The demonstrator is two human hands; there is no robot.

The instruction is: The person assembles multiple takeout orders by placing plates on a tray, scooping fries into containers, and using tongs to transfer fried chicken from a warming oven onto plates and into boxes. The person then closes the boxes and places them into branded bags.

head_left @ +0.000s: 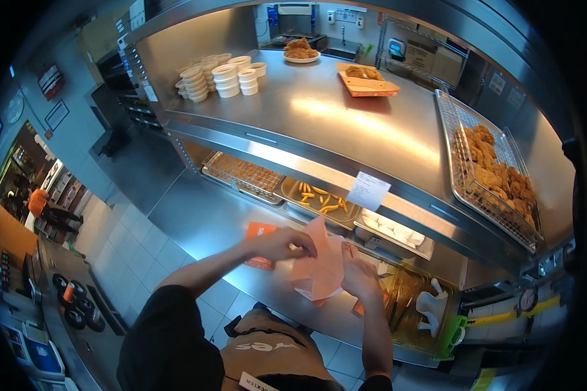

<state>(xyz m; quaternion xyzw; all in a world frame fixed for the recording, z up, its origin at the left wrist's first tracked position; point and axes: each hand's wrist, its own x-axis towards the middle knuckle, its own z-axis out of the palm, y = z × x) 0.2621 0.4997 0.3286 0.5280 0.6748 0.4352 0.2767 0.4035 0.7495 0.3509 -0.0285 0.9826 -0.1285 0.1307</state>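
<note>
Over the front of the steel counter, both my hands are on a piece of orange-pink paper point(319, 272), folded and standing partly upright. My left hand point(284, 244) pinches its upper left edge with curled fingers. My right hand point(360, 272) grips its right side, fingers bent around the edge. Whether the paper is a bag or a box liner, I cannot tell. Just left of it lies a red-orange carton point(261, 262), partly behind my left wrist. A bit of orange card point(359, 307) shows by my right wrist.
Fries point(323, 199) and a wire-covered tray point(243, 174) sit under the shelf. White cups point(226, 81), a plate of fried chicken point(301, 51), an orange box point(369, 85) and a chicken basket point(492, 173) stand above. At right, a tray point(406, 322) holds tongs and a white scoop point(430, 305).
</note>
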